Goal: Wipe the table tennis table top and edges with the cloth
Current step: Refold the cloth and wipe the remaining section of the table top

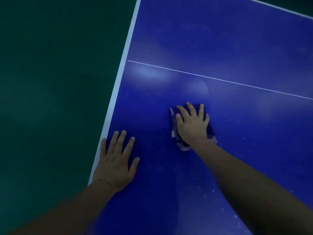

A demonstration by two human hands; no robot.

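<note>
The blue table tennis table top (220,48) fills the right of the view, with a white edge stripe (122,65) along its left side and a thin white centre line (220,79) crossing it. My right hand (192,123) presses flat on a crumpled blue and white cloth (183,146) lying on the table, fingers spread over it. My left hand (116,160) rests flat on the table near the white edge, fingers apart and holding nothing.
Dark green floor (59,99) lies left of the table edge. Small white specks (243,139) dot the table surface to the right of the cloth and along my right forearm. Another white line (279,7) runs at the far top right.
</note>
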